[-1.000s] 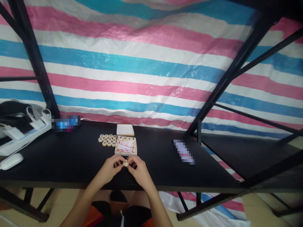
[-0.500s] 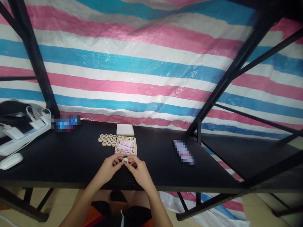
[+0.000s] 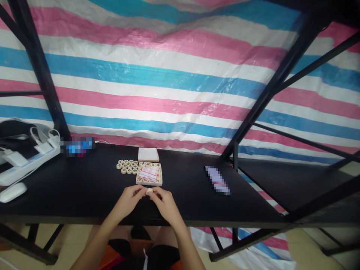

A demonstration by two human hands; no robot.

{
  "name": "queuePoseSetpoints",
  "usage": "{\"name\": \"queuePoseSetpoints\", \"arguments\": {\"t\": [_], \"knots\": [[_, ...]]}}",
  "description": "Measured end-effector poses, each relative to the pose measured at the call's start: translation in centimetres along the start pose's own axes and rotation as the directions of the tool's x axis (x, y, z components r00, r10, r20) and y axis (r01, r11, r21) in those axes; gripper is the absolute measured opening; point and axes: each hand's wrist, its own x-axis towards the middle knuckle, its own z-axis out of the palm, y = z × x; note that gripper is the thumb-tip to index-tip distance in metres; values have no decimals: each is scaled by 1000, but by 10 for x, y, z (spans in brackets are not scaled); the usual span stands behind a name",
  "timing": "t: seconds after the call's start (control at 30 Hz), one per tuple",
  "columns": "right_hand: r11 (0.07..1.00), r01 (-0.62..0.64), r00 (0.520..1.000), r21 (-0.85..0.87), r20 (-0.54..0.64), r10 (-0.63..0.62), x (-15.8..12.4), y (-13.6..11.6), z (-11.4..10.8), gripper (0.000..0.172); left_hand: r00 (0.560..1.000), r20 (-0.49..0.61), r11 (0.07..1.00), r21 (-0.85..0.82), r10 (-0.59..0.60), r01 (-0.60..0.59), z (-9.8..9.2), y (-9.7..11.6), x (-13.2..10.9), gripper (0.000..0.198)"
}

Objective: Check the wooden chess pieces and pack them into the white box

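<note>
Between the fingertips of both hands is a pale round Chinese chess piece [image 3: 149, 191], seen partly from its side, with its printed face out of sight. My left hand [image 3: 132, 197] pinches it from the left, and my right hand [image 3: 164, 199] pinches it from the right. Just beyond the fingers lies an open white box [image 3: 149, 183] with several pieces marked in black and red, partly covered by a folded pink-and-white sheet [image 3: 149, 173]. To the box's left, several black-marked pieces [image 3: 128, 165] lie in rows on the black table.
A white box lid [image 3: 148, 154] lies behind the box. At right is a blurred phone-like object [image 3: 218, 180]. On the left are a white power strip [image 3: 33, 159] with plugs, a white mouse-like object [image 3: 13, 192] and a blurred blue item [image 3: 78, 147]. Black metal posts [image 3: 261, 108] frame the table.
The piece has been turned between my fingers: its black character faced me before, and now a plain pale surface shows. The box and the rows of pieces are unmoved.
</note>
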Motion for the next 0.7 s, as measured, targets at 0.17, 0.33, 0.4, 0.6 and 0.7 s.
{"name": "queuePoseSetpoints", "arguments": {"t": [0.17, 0.33, 0.4, 0.6, 0.7], "knots": [[999, 3, 1000, -46, 0, -3, 1, -2, 0, 25, 1000, 9, 998, 52, 23, -24, 0, 2, 0, 39], [998, 40, 999, -41, 3, -40, 2, 0, 0, 22, 999, 25, 999, 24, 31, -31, 0, 3, 1, 35], [998, 57, 998, -25, -2, -57, 1, 1, 0, 21, 999, 43, 999, 18, 31, -32, 0, 5, 1, 33], [998, 65, 997, -4, -32, -65, 1, 2, 0, 22, 997, 72, 995, -96, 29, -22, 1, 4, 2, 26], [998, 59, 998, 0, 11, -59, 1, -1, -1, 25, 999, 34, 994, -105, -10, 14, 0, 0, 2, 25]]}}
